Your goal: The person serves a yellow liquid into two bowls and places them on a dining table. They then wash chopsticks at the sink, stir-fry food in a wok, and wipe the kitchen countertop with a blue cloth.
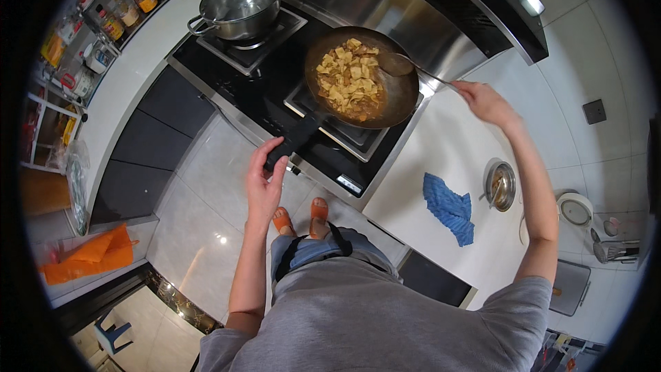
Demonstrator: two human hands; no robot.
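Note:
A dark wok (pixel 405 95) sits over the right burner of the black gas stove (pixel 227 72). Yellowish flat pieces of food (pixel 351 77) in brown sauce fill its left side. My left hand (pixel 264 181) is around the end of the wok's black handle (pixel 300 137), thumb on one side and fingers on the other. Over at the wok's right rim, my right hand (pixel 488 103) grips the thin metal handle of a spatula (pixel 396 64). The spatula's head rests inside the wok against the food's right edge.
A lidded steel pot (pixel 240 8) stands on the left burner. On the right counter lie a blue cloth (pixel 449 209) and a metal bowl (pixel 501 186) with a utensil in it. Bottles (pixel 124 10) line the left shelf. A range hood (pixel 485 5) overhangs the back.

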